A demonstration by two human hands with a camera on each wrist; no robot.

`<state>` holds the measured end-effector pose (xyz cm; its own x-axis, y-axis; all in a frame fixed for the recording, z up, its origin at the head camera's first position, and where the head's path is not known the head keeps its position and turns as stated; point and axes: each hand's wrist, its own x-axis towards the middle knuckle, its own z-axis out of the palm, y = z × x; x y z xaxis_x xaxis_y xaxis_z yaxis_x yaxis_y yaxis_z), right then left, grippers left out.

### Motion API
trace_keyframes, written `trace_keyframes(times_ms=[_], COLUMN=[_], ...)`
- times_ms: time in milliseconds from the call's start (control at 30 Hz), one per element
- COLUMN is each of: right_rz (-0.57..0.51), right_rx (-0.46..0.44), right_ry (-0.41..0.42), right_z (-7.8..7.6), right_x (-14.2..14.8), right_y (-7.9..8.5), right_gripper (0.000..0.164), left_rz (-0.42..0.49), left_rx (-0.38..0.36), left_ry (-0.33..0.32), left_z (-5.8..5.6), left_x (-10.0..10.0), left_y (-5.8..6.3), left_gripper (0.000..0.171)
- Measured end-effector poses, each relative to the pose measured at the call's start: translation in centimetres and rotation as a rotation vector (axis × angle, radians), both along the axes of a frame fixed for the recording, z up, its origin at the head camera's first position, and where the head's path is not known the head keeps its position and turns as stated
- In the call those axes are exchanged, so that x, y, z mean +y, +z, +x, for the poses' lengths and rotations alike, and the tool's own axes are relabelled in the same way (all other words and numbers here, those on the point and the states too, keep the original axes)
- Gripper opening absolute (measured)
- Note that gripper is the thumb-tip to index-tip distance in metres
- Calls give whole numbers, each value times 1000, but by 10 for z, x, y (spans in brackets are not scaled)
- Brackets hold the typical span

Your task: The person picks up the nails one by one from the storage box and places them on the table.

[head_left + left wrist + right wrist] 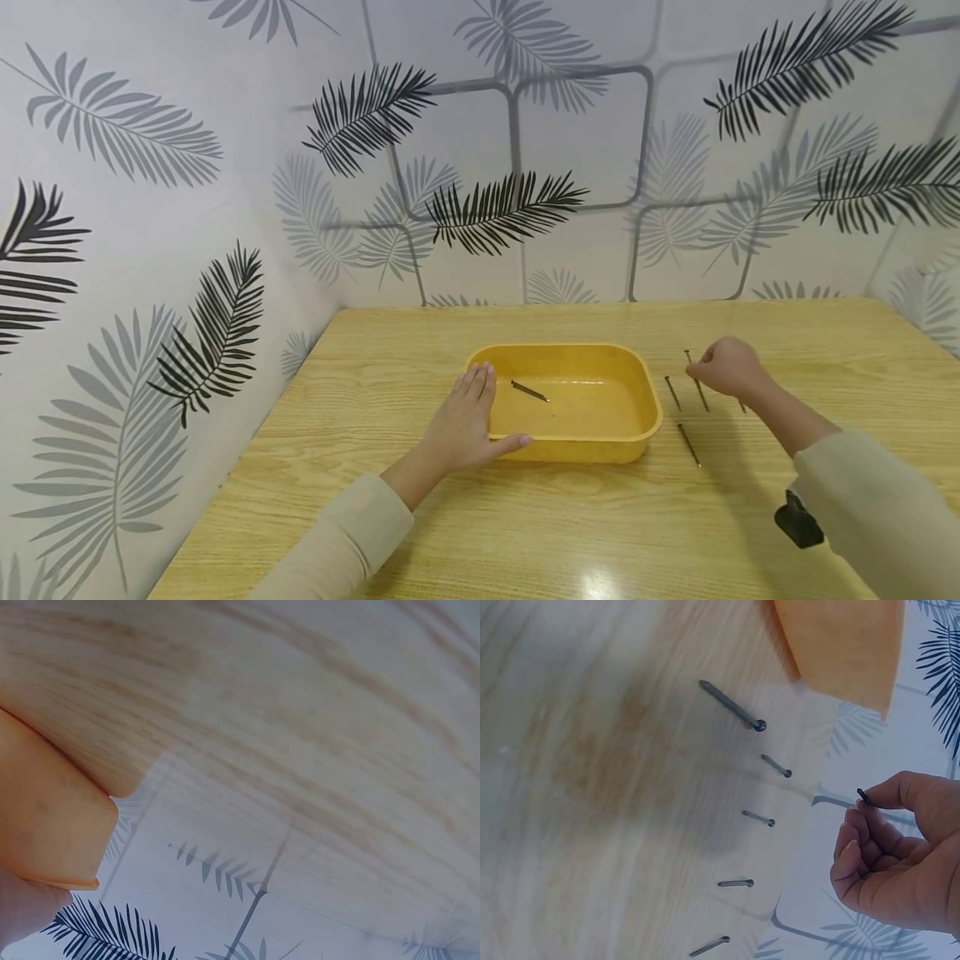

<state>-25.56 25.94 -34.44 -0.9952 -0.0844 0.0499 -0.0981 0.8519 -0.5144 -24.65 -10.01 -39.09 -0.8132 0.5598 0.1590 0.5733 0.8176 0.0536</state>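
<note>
A yellow plastic tray (577, 450) sits on the wooden table, with at least one dark nail (529, 391) lying on its floor. My left hand (463, 421) rests on the tray's left front corner, its fingers extended over the left rim and the thumb along the front rim. Right of the tray, my right hand (726, 367) is raised above several loose nails (689, 445). In the right wrist view it pinches a small dark nail (863, 796) between thumb and fingertips; most of that nail is hidden by the fingers.
The remaining loose nails (736, 883) lie in a spread row on the table (600, 517). A leaf-patterned wall (465, 275) rises behind the table and along its left side. A black device (799, 520) sits beneath the right sleeve.
</note>
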Motion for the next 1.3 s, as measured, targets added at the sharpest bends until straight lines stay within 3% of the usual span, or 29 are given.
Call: trace_keyframes(times_ms=[800, 1033, 1300], right_rz=[12, 59, 81], right_rx=[-50, -30, -76], right_ry=[9, 26, 0], right_z=[27, 36, 39], right_x=[10, 13, 19], right_y=[-22, -30, -41], right_gripper=[44, 40, 41], left_rz=[20, 7, 11], left_rx=[-22, -7, -10], left_ry=[11, 9, 7], left_z=[2, 1, 1], left_x=[1, 1, 1], left_y=[0, -1, 0], left_gripper=[127, 127, 126])
